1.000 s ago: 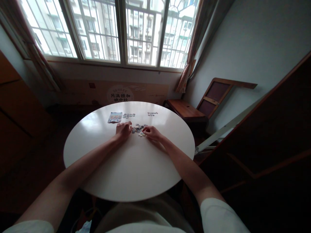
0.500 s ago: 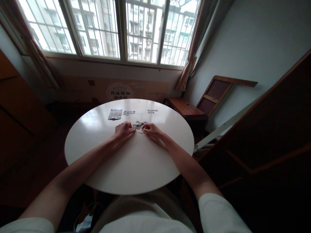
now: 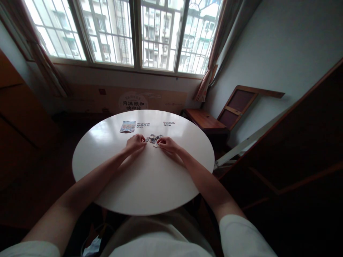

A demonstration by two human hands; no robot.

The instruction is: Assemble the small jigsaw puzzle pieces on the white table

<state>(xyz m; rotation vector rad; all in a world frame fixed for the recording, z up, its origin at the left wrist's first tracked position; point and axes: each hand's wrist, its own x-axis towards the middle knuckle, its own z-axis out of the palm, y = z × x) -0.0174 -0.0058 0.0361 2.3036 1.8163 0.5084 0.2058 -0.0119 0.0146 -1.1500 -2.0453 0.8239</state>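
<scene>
A loose pile of small jigsaw puzzle pieces lies on the white round table, between my two hands. At the pile's left edge is my left hand, its fingers curled in and the thumb pressed towards them. My right hand rests at the right edge with its fingertips pinched among the pieces. Whatever either pinch holds is too small to make out. Beyond the pile, one group of puzzle pieces is set out in rows, and a smaller group lies farther right.
A printed picture sheet or packet lies left of the larger group. Past the table's far right edge stands a wooden chair. A barred window spans the wall ahead, and a dark wooden panel rises on the right.
My left hand has drawn back slightly left, its fingertips off the pile's near edge. The right hand stays almost in place. The whole view has shifted a little.
</scene>
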